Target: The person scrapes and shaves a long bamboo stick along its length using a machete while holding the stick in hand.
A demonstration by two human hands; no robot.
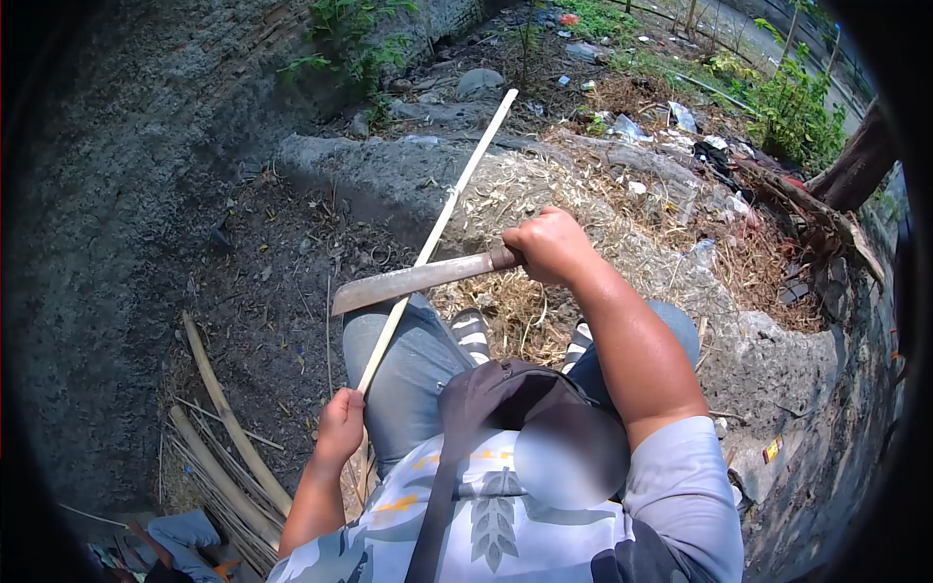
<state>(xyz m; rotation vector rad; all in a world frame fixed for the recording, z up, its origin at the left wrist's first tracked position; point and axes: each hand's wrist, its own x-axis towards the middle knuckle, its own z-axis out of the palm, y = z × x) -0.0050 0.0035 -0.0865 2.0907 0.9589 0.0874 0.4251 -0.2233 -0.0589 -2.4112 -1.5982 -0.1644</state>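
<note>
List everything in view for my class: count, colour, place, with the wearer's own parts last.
Strip: one, cream, middle
Machete: one, greyish, across the strip
Poles: at least two, tan, lower left
Thin sticks: many, tan, beside the poles
Wall: one, grey, left
Plants: several, green, along the top
Litter: many, mostly white, upper right
Trunk: one, brown, right
Other person: one, greyish trousers, bottom left
Bag: one, dark, lower centre
Sandals: two, striped, centre
Jeans: one pair, blue, centre
Shirt: one, white-grey, bottom
Left grip: one, bare, holding the strip
Right grip: one, bare, holding the machete
</note>
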